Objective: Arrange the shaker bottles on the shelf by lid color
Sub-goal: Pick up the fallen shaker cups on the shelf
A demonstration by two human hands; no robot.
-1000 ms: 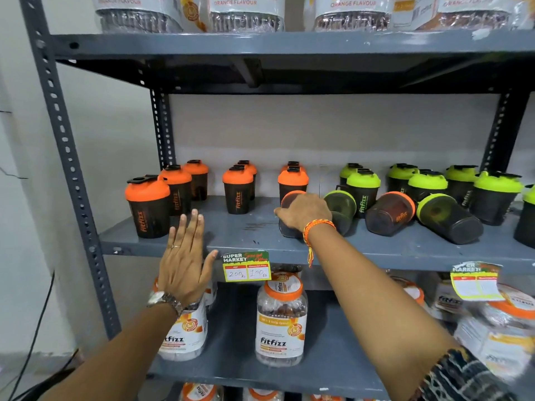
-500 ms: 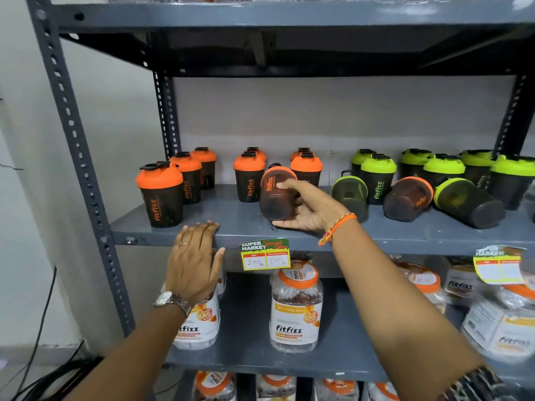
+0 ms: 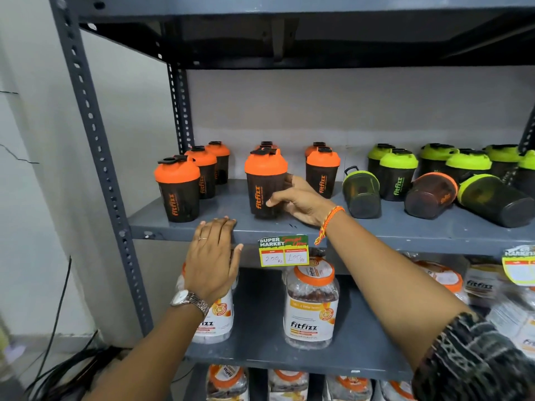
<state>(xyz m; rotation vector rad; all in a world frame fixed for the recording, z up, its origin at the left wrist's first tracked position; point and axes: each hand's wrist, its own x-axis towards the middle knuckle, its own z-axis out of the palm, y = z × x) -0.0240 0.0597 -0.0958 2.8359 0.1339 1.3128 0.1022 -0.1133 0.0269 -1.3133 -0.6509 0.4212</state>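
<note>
My right hand [image 3: 301, 202] grips a dark shaker bottle with an orange lid [image 3: 265, 183], held upright near the front of the grey middle shelf [image 3: 405, 230]. Several orange-lid shakers [image 3: 177, 189] stand upright on the shelf's left half. Upright green-lid shakers [image 3: 398, 173] fill the right half. Three shakers lie on their sides there: a green-lid one [image 3: 361, 195], an orange-lid one [image 3: 430, 195] and another green-lid one [image 3: 492, 199]. My left hand [image 3: 212, 256] rests flat with its fingers over the shelf's front edge, holding nothing.
A price tag [image 3: 283, 250] hangs on the shelf edge between my hands. Clear Fitfizz jars with orange lids [image 3: 312, 305] stand on the shelf below. The perforated upright post [image 3: 95, 157] frames the left side; black cables [image 3: 66, 369] lie on the floor.
My right hand lifted the orange-lid shaker from lying on its side, turned it upright and carried it left among the orange ones. My left hand moved up onto the shelf edge.
</note>
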